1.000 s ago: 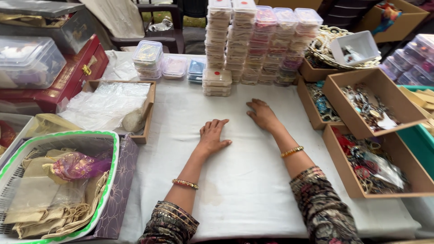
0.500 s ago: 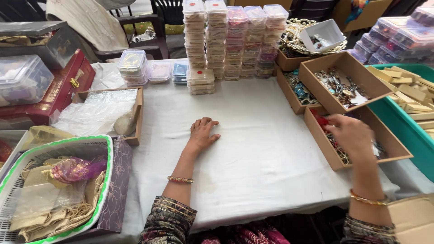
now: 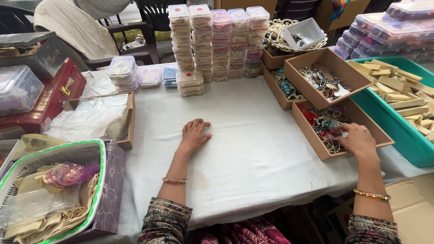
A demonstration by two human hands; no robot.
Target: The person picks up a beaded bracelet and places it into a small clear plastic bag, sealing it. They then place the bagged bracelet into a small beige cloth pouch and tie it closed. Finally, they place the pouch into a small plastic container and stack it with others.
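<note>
Reaching to three o'clock, the right hand (image 3: 359, 140) dips curled fingers into the near cardboard tray (image 3: 312, 135) of tangled jewellery (image 3: 327, 129); whether they hold anything, I cannot tell. The left hand (image 3: 194, 135) rests flat, fingers spread, bracing on the white-clothed surface (image 3: 253, 153).

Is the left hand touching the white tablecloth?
Touching. The head view shows the left hand lying palm down, fingers spread flat on the white tablecloth, with no gap beneath it.
</note>
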